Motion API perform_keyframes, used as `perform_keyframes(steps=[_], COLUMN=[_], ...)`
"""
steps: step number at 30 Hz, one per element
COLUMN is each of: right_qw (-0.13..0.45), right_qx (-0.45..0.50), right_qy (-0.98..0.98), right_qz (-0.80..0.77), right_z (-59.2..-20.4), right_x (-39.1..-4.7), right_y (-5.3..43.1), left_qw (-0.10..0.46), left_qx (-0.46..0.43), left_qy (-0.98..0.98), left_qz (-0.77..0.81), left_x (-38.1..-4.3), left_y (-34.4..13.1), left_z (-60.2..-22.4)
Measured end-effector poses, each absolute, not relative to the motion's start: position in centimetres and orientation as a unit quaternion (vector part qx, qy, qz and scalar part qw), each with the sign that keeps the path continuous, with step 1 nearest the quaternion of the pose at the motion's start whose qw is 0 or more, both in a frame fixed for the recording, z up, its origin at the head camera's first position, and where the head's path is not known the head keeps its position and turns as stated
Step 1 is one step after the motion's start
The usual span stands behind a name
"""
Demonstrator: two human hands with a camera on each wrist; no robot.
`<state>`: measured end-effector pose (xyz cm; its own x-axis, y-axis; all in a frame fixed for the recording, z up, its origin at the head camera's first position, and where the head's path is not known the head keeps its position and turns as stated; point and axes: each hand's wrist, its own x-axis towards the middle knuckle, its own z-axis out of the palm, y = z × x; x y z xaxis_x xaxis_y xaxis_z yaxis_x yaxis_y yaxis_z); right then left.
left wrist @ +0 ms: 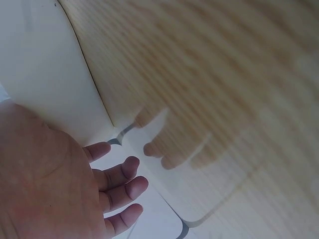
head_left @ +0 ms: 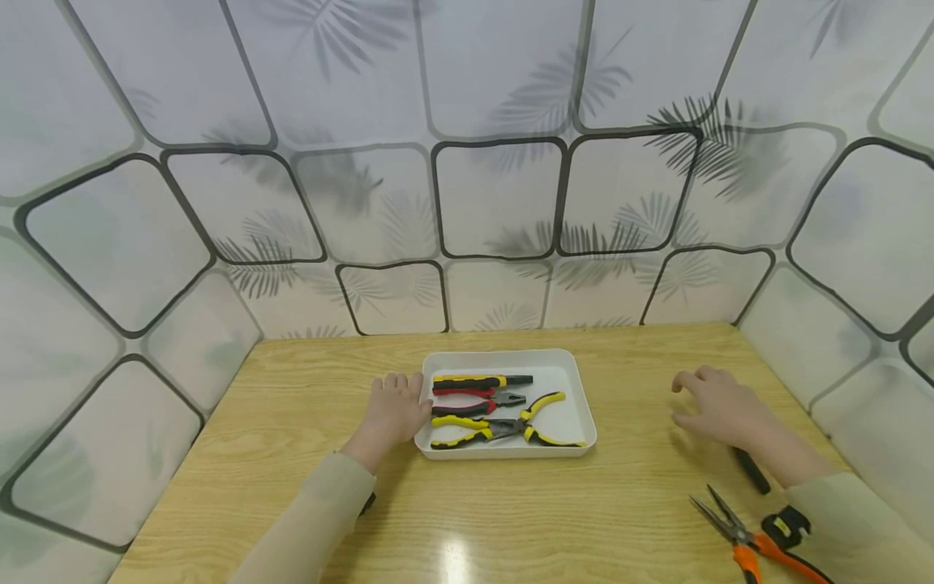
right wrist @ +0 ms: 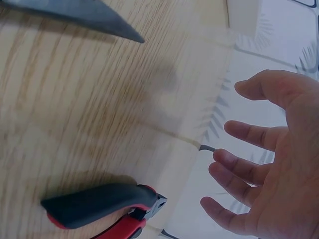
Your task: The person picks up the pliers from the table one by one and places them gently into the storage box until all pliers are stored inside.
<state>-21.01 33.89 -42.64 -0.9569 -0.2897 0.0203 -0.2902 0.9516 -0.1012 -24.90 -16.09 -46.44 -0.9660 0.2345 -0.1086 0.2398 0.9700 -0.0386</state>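
A white tray [head_left: 511, 451] stands mid-table with several pliers in it. Among them are yellow-and-black handled pliers [head_left: 467, 423] and red-and-black pliers [head_left: 474, 405]. My left hand [head_left: 392, 412] rests against the tray's left side. In the left wrist view its fingers [left wrist: 122, 191] extend past the white tray wall [left wrist: 45, 59], loosely bent. My right hand [head_left: 722, 410] hovers over the table at the right, fingers spread and holding nothing. Below it lie red-and-black cutting pliers [right wrist: 99, 204], mostly hidden by the forearm in the head view.
Orange-handled long-nose pliers [head_left: 737, 531] lie at the front right, close to the right sleeve [head_left: 854, 519]. A patterned cloth [head_left: 496, 211] stands behind the wooden table [head_left: 584, 519] and along both sides.
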Motion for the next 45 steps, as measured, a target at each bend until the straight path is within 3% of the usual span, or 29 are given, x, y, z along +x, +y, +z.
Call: perform_keyframes(steps=[45], right_qw=[0.017], right_qx=[0.108], right_qy=[-0.992], right_qz=[0.063], right_z=[-43.9], right_x=[-19.7], right_y=[40.3], left_qw=[0.06], left_qx=[0.115], left_qy=[0.991], left_qz=[-0.02], left_x=[-24.2], left_y=[-15.8], left_z=[-45.5])
